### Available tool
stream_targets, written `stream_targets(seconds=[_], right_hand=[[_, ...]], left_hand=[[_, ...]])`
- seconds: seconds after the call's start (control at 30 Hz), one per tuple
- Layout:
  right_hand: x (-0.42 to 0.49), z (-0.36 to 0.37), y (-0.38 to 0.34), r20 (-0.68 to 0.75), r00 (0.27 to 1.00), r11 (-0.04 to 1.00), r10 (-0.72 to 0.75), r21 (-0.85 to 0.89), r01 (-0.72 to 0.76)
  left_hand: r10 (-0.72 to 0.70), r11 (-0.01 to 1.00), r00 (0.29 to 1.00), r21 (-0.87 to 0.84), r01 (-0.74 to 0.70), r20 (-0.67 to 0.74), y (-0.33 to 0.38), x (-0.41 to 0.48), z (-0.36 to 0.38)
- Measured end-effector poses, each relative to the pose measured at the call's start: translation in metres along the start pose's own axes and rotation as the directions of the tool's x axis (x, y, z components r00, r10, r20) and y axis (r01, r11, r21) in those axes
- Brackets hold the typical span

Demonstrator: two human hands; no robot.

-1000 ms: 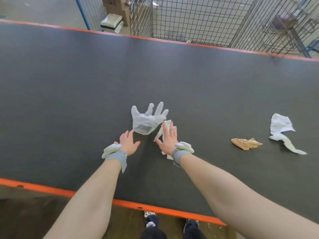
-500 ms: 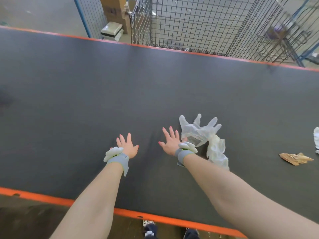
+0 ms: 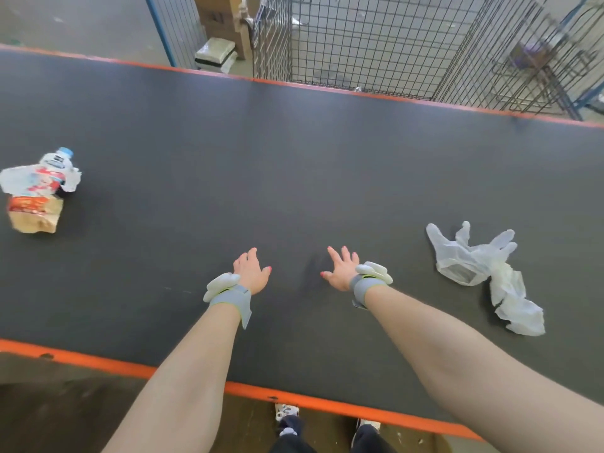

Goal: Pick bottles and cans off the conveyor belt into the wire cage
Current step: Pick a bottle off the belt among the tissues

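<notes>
both hands hover at the centre of the frame over the conveyor belt (image 3: 294,165), left hand (image 3: 251,272) and right hand (image 3: 341,269) released, fingers spread, grasping nothing. a clear plastic glove (image 3: 470,256) lies at right. the bottle (image 3: 49,173) lies at the far left edge among a crumpled wrapper (image 3: 32,212). the wire cage (image 3: 376,40) stands at upper right beyond the belt.

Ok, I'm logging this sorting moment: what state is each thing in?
left hand: open, empty
right hand: open, empty
plastic bottle: lying on the belt, capped, crumpled
paper bag: lying crumpled beside the bottle
plastic gloves: limp, flat on the belt
wire cage: upright beyond the belt
</notes>
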State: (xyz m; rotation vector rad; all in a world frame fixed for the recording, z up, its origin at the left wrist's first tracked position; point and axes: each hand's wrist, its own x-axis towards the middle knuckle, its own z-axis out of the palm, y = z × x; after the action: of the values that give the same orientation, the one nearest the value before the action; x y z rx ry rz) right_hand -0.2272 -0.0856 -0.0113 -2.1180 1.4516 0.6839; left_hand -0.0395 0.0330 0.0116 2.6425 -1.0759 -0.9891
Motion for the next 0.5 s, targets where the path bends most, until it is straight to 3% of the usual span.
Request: stream_targets(seconds=[0.13, 0.5], right_hand=[[-0.003, -0.018, -0.013, -0.021, 0.998, 0.998, -0.052, -0.026, 0.052], [-0.007, -0.042, -0.089, -0.002, 0.959, 0.958, -0.284, 0.033, 0.284]], left_hand=[[-0.005, 0.998, 1.0, 0.056, 0.005, -0.007, -0.007, 0.001, -0.013], [-0.117, 0.993, 0.983, -0.007, 0.118, -0.142, -0.042, 0.003, -0.049]])
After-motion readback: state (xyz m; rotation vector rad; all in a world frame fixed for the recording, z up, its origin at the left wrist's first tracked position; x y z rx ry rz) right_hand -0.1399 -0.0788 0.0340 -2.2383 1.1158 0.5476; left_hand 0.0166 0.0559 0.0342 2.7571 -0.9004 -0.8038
